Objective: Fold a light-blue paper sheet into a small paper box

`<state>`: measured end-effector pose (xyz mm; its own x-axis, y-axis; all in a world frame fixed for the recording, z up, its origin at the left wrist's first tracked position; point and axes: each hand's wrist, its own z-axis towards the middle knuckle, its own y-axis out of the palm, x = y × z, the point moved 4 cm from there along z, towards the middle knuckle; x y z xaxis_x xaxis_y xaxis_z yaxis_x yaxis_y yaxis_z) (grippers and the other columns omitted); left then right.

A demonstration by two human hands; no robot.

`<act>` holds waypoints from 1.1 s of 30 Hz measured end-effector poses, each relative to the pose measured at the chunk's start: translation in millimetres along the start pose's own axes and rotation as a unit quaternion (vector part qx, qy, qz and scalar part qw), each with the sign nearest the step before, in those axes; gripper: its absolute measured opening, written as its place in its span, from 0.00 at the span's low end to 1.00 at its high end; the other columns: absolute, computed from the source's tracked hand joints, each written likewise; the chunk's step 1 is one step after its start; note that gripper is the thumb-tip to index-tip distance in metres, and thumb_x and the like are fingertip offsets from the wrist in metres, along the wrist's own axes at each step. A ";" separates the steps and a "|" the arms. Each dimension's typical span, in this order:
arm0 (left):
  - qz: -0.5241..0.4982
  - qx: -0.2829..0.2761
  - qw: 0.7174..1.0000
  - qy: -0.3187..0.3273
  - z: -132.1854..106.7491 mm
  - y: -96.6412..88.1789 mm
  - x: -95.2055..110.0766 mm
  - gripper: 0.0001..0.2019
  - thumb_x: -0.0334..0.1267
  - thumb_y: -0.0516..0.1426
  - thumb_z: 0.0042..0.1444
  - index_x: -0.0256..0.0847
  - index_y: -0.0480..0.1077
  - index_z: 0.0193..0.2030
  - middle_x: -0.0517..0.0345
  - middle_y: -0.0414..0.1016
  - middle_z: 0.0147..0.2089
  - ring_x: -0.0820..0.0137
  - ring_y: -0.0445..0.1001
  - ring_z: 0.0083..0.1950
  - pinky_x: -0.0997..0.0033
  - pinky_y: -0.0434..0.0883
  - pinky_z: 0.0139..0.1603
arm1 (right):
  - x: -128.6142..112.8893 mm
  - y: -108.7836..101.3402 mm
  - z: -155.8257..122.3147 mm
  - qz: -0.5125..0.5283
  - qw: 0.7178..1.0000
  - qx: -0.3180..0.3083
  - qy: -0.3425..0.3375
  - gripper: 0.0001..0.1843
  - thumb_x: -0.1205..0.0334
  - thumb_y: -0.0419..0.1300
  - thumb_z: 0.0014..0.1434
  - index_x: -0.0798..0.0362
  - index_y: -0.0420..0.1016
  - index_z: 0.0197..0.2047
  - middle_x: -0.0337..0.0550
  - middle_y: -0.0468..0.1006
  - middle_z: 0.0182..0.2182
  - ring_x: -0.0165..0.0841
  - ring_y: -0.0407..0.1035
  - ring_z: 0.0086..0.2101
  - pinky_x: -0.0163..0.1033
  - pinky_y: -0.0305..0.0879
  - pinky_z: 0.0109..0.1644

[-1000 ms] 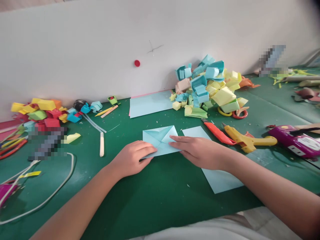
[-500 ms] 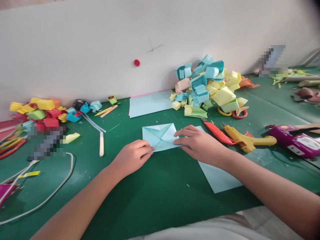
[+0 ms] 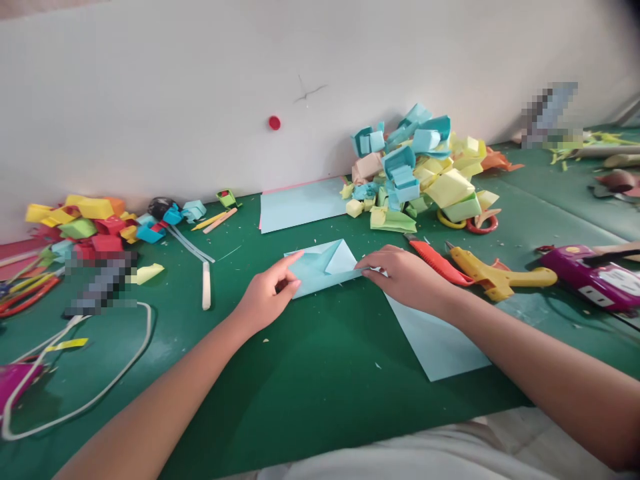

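Note:
A small folded sheet of light blue paper (image 3: 320, 270) lies on the green table, its corners turned in. At its left edge, my left hand (image 3: 267, 293) holds it, index finger over the top and thumb lower down. My right hand (image 3: 400, 273) pinches the right corner, with the paper's near edge lifted and bent over. Under my right wrist is a second light blue sheet (image 3: 435, 347), partly hidden by the forearm.
A heap of folded paper pieces (image 3: 415, 173) stands behind my right hand. A red utility knife (image 3: 437, 261), a yellow glue gun (image 3: 495, 273) and a purple power strip (image 3: 590, 280) lie right. Left are colourful paper pieces (image 3: 90, 220) and a white cable (image 3: 125, 373).
The paper's near side has been folded up, hiding the crossed creases. My right hand has closed on the right corner; my left index finger and thumb have spread at the left edge.

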<state>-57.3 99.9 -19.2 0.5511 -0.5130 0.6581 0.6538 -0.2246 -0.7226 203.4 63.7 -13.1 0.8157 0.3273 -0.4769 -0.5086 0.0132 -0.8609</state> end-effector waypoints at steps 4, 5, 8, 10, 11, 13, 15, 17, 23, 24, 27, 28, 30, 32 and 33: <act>0.050 -0.056 0.997 0.014 8.4 9.7 8.6 0.33 0.34 0.51 0.64 0.43 0.50 0.76 0.67 0.68 0.26 0.74 0.63 0.23 0.75 0.64 0.26 | 4.7 4.7 1.8 0.006 1.000 0.007 -0.022 0.14 0.64 0.52 0.67 0.49 0.78 0.49 0.44 0.83 0.46 0.46 0.70 0.50 0.51 0.71 0.51; 0.076 -0.070 0.994 0.016 10.0 12.0 11.4 0.34 0.35 0.51 0.64 0.43 0.50 0.76 0.67 0.68 0.26 0.73 0.63 0.23 0.75 0.62 0.25 | 5.6 5.5 2.1 0.005 0.999 0.009 -0.030 0.14 0.64 0.52 0.67 0.49 0.78 0.49 0.45 0.82 0.46 0.46 0.69 0.50 0.52 0.70 0.51; 0.158 -0.094 0.983 0.013 12.7 17.1 18.4 0.32 0.43 0.56 0.63 0.41 0.58 0.73 0.65 0.69 0.25 0.70 0.68 0.24 0.73 0.60 0.24 | 6.3 6.0 2.4 -0.002 0.999 0.008 -0.049 0.14 0.64 0.51 0.68 0.50 0.77 0.49 0.46 0.82 0.47 0.47 0.68 0.49 0.53 0.69 0.52; 0.192 -0.096 0.977 0.009 13.1 18.8 21.7 0.30 0.47 0.58 0.62 0.41 0.65 0.69 0.63 0.71 0.25 0.68 0.71 0.24 0.72 0.60 0.23 | 4.9 4.9 2.3 -0.003 0.999 0.002 -0.054 0.15 0.64 0.50 0.68 0.50 0.77 0.49 0.47 0.82 0.47 0.48 0.67 0.50 0.52 0.69 0.51; 0.202 -0.094 0.975 0.009 13.1 19.2 22.8 0.28 0.48 0.58 0.62 0.41 0.68 0.67 0.62 0.72 0.25 0.68 0.71 0.24 0.72 0.60 0.23 | 3.8 4.2 2.2 -0.003 0.999 -0.003 -0.054 0.15 0.63 0.49 0.69 0.50 0.77 0.49 0.47 0.82 0.46 0.48 0.67 0.51 0.51 0.69 0.50; 0.212 -0.089 0.973 0.014 13.3 18.9 24.0 0.25 0.47 0.57 0.62 0.43 0.72 0.64 0.61 0.76 0.27 0.66 0.74 0.25 0.72 0.62 0.23 | 2.1 2.8 2.0 -0.002 0.999 -0.013 -0.038 0.15 0.63 0.49 0.69 0.49 0.77 0.49 0.48 0.81 0.44 0.47 0.69 0.49 0.48 0.69 0.47; 0.208 -0.099 0.973 0.010 14.4 18.0 22.7 0.24 0.47 0.56 0.63 0.46 0.72 0.64 0.58 0.81 0.32 0.64 0.78 0.30 0.71 0.66 0.27 | 2.0 1.7 1.9 0.001 1.000 -0.017 -0.003 0.16 0.61 0.48 0.70 0.48 0.76 0.51 0.48 0.80 0.41 0.44 0.72 0.43 0.45 0.69 0.43; 0.178 -0.128 0.976 -0.011 16.7 17.2 18.5 0.23 0.48 0.54 0.65 0.50 0.72 0.64 0.57 0.84 0.42 0.60 0.81 0.38 0.69 0.70 0.34 | 2.9 1.6 2.1 0.005 0.999 -0.015 0.031 0.18 0.61 0.47 0.70 0.46 0.75 0.54 0.48 0.78 0.41 0.40 0.73 0.37 0.43 0.68 0.39; 0.041 -0.123 0.988 -0.081 25.1 11.7 0.5 0.20 0.55 0.57 0.61 0.45 0.82 0.48 0.59 0.83 0.47 0.59 0.79 0.45 0.68 0.71 0.43 | 12.0 7.8 5.3 0.025 0.998 -0.013 0.055 0.19 0.60 0.47 0.70 0.44 0.74 0.58 0.46 0.77 0.38 0.38 0.73 0.36 0.40 0.65 0.38; 0.035 -0.111 0.989 -0.088 25.8 11.1 -2.4 0.20 0.56 0.57 0.60 0.43 0.82 0.42 0.59 0.83 0.42 0.61 0.79 0.41 0.69 0.70 0.39 | 13.3 8.4 5.6 0.028 0.998 -0.013 0.053 0.20 0.60 0.48 0.70 0.44 0.73 0.59 0.46 0.77 0.39 0.39 0.73 0.38 0.40 0.66 0.40; 0.035 -0.089 0.991 -0.096 26.8 11.7 -7.6 0.23 0.59 0.56 0.60 0.40 0.79 0.31 0.60 0.77 0.28 0.66 0.73 0.30 0.71 0.63 0.29 | 13.6 8.0 5.6 0.021 0.999 -0.020 0.041 0.22 0.58 0.53 0.68 0.46 0.70 0.63 0.47 0.79 0.40 0.41 0.73 0.42 0.41 0.67 0.41; 0.034 -0.080 0.992 -0.096 27.1 12.1 -8.2 0.23 0.58 0.56 0.60 0.40 0.79 0.30 0.61 0.75 0.27 0.67 0.71 0.29 0.71 0.62 0.29 | 12.7 7.4 5.5 0.013 0.999 -0.022 0.034 0.24 0.58 0.55 0.66 0.47 0.69 0.65 0.47 0.79 0.40 0.42 0.73 0.42 0.41 0.67 0.42; 0.027 -0.056 0.994 -0.092 27.6 12.6 -8.1 0.21 0.57 0.57 0.60 0.40 0.80 0.34 0.60 0.77 0.30 0.68 0.71 0.30 0.71 0.62 0.30 | 10.9 6.1 5.2 -0.002 0.999 -0.024 0.025 0.29 0.60 0.59 0.63 0.49 0.67 0.67 0.47 0.79 0.39 0.43 0.72 0.42 0.42 0.66 0.41; 0.019 -0.031 0.996 -0.087 27.6 12.7 -7.1 0.20 0.56 0.57 0.60 0.41 0.80 0.39 0.59 0.79 0.34 0.67 0.73 0.32 0.71 0.64 0.32 | 11.6 6.0 5.3 0.005 0.999 -0.027 0.031 0.30 0.62 0.60 0.62 0.49 0.66 0.67 0.45 0.80 0.38 0.41 0.73 0.39 0.41 0.66 0.40; 0.015 -0.021 0.996 -0.082 27.2 12.5 -6.3 0.20 0.55 0.57 0.61 0.41 0.80 0.42 0.58 0.80 0.36 0.66 0.73 0.33 0.71 0.66 0.33 | 12.9 6.5 5.5 0.018 0.999 -0.029 0.039 0.30 0.63 0.60 0.61 0.48 0.66 0.67 0.43 0.80 0.37 0.39 0.73 0.37 0.40 0.66 0.38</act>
<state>-38.6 122.8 -26.6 0.6494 -0.3776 0.6601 0.6163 -0.2471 -0.7477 209.1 73.3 -23.9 0.8172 0.2529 -0.5179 -0.5229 -0.0523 -0.8508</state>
